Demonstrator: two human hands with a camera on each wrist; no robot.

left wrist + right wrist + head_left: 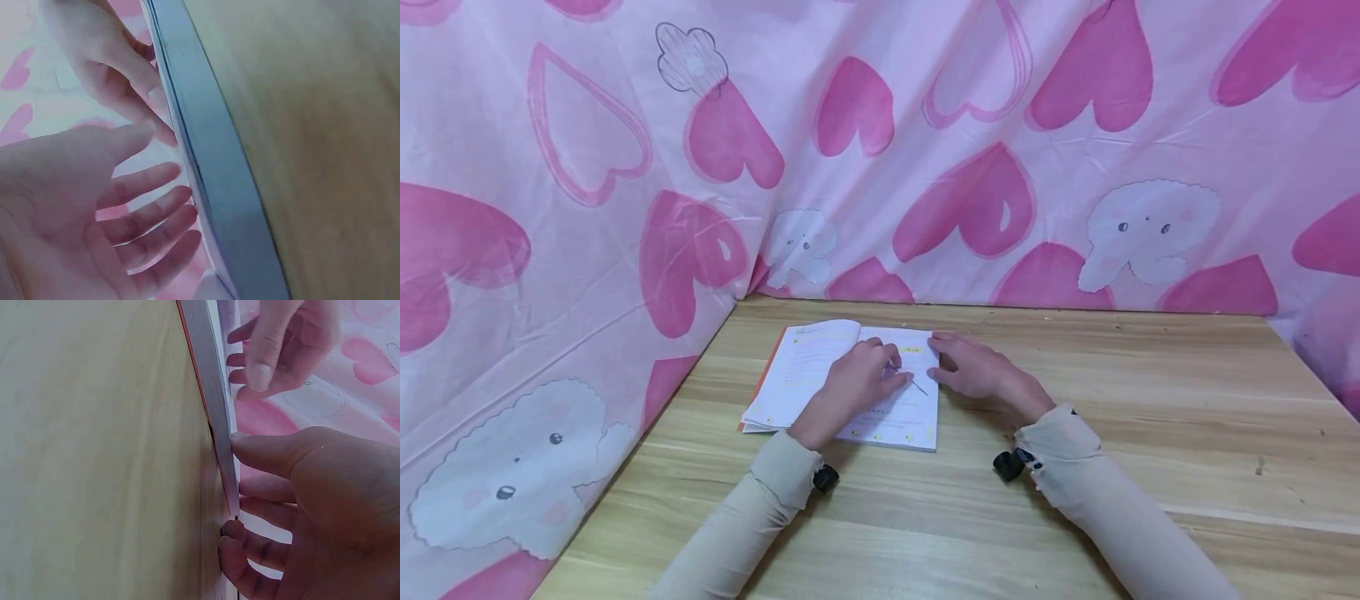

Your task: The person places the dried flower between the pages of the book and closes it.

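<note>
An open book [820,358] with white printed pages and an orange cover edge lies on the wooden table. My left hand [859,382] is over the right-hand page, its fingers spread and fairly straight, fingertips at the paper. A thin dark line shows on the page by those fingertips; I cannot tell what it is. At the book's right edge, my right hand [981,371] rests with its thumb [265,453] touching the page side and its outer fingers on the table past the corner. The page block [219,150] appears edge-on in the left wrist view.
The wooden table [1150,417] extends to the right and in front of the book. A pink cloth [850,192] with hearts and white cartoon animals hangs behind and along the left side. Black wrist straps [1009,465] show at the beige cuffs.
</note>
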